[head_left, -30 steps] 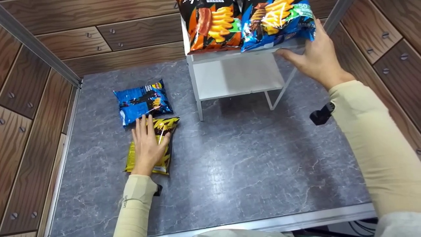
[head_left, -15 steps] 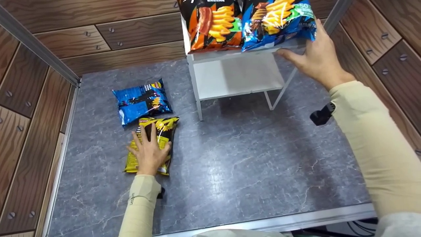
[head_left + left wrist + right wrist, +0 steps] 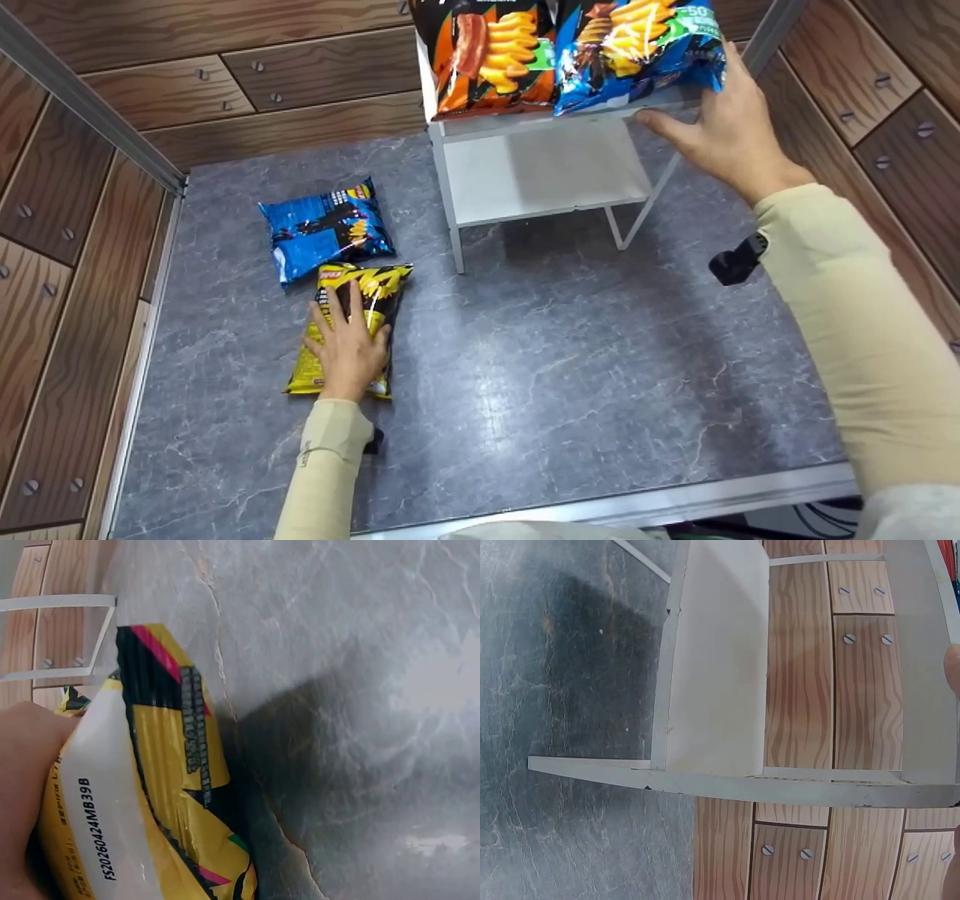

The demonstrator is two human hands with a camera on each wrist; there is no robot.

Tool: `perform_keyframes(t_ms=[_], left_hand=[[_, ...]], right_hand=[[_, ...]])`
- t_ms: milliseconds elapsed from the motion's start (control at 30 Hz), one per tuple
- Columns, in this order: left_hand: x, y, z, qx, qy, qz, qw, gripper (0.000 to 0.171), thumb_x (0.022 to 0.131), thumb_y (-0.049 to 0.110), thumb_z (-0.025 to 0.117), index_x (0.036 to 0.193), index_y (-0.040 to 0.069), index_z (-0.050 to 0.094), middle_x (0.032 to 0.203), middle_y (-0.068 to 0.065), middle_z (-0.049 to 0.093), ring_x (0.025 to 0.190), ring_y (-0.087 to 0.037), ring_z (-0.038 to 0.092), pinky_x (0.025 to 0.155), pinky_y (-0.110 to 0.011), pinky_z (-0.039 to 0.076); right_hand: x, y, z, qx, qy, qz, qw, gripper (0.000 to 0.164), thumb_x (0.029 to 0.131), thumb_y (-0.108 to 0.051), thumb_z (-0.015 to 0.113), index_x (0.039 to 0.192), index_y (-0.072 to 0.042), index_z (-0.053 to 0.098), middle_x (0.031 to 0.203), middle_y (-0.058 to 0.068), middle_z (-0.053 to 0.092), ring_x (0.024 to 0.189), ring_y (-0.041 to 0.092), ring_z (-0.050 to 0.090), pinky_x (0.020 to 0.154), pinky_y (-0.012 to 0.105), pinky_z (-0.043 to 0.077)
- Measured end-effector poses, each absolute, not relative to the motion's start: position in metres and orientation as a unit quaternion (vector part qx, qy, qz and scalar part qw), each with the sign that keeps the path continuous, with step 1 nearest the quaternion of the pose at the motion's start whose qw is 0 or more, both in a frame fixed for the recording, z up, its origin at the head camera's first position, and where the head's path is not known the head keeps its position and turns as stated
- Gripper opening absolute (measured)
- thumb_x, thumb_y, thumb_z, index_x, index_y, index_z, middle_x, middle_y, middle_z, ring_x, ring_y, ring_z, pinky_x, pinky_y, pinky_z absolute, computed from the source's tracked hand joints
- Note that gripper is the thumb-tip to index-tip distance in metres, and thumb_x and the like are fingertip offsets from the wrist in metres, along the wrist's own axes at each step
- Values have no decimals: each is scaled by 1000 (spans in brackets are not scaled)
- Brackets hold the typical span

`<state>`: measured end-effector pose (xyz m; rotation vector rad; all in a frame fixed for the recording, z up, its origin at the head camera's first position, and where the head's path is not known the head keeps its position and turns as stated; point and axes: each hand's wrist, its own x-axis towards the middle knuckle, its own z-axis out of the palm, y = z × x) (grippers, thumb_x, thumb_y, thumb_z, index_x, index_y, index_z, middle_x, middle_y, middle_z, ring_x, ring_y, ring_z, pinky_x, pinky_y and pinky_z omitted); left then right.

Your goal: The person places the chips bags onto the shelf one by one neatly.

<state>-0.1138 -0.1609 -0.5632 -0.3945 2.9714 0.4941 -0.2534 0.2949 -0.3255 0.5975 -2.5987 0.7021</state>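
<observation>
A yellow and black bag of chips lies on the grey marbled tabletop. My left hand rests on it with fingers spread and thumb along its right side; the left wrist view shows the bag's crimped end. Just beyond lies a blue bag of chips. On top of a white two-tier shelf stand an orange and black chip bag and another blue chip bag. My right hand holds the shelf's upper right corner, thumb at the front edge; its fingertips are partly hidden.
Wood-patterned walls close in the back and both sides, with metal posts at the corners. A metal rail runs along the front edge of the tabletop. Black cables hang below at the right.
My left hand has drawn back toward me, off the blue bag's edge, and spread its fingers over the yellow bag. The right hand and the shelf have stayed in place.
</observation>
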Motion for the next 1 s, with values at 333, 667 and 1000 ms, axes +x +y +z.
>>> perform_keyframes(t_ms=[333,667,1000], left_hand=[[-108,-166,-548,-131,962,232,59,78,102,27,52,161,21,1,167,-20,-3,150,-51,0,112,-78,16],[-111,-173,-526,-105,930,343,82,67,106,20,41,161,14,2,166,-21,3,152,-42,11,122,-60,18],[-115,-176,-511,-164,802,559,132,64,106,31,40,161,26,7,166,-11,18,152,-30,22,126,-51,16]], right_hand=[[-253,293,-325,208,-925,258,185,83,91,-36,71,156,-15,25,153,18,35,143,32,36,123,48,27],[-254,293,-327,214,-921,259,199,82,90,-36,73,155,-14,28,151,19,37,141,34,39,121,50,29],[-254,294,-328,216,-920,258,200,81,90,-34,73,154,-13,30,149,20,39,139,34,41,120,50,31]])
